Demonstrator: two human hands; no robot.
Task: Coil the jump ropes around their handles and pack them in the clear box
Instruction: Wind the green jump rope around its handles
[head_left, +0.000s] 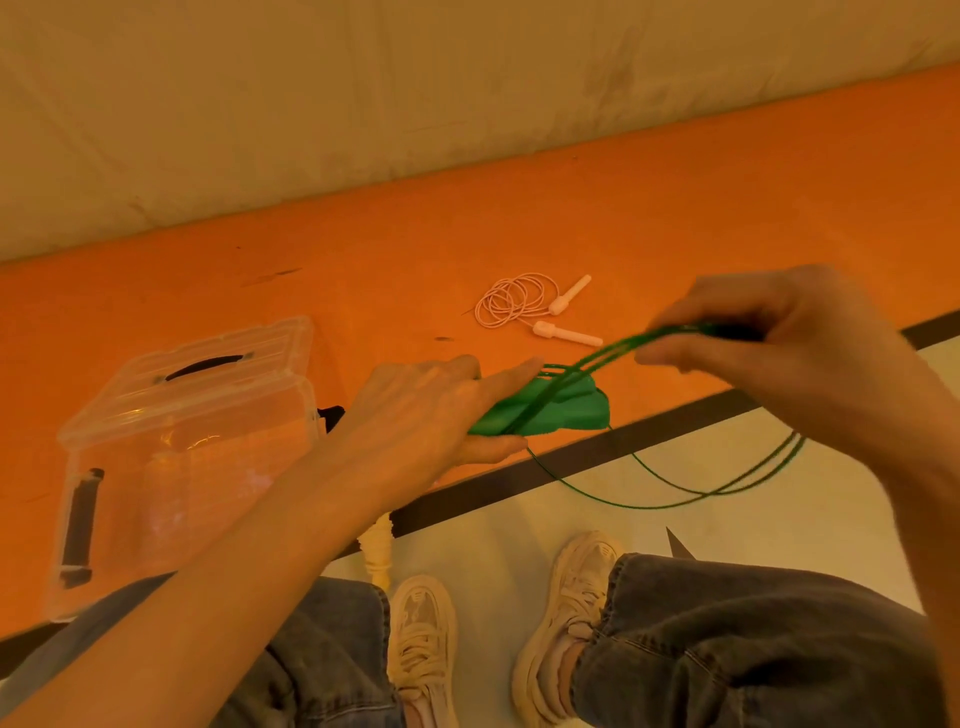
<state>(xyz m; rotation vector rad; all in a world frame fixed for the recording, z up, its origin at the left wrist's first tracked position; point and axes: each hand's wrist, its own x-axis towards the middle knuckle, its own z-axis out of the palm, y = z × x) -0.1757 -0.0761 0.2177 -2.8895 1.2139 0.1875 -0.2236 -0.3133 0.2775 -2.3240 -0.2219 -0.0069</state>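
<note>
Green jump rope handles (558, 408): gripped in left hand (431, 410), fingers curled. Green cord (613, 353): pinched by right hand (789, 343). Pink jump rope (524, 304): tabletop (363, 249), 12 o'clock. Clear box (182, 452): 9 o'clock.

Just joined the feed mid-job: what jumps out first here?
The two hands in the centre, working the green jump rope: the left hand holds its green handles over the orange table, the right hand pinches the cord. A pink jump rope lies behind them; the clear box sits at left.
</note>
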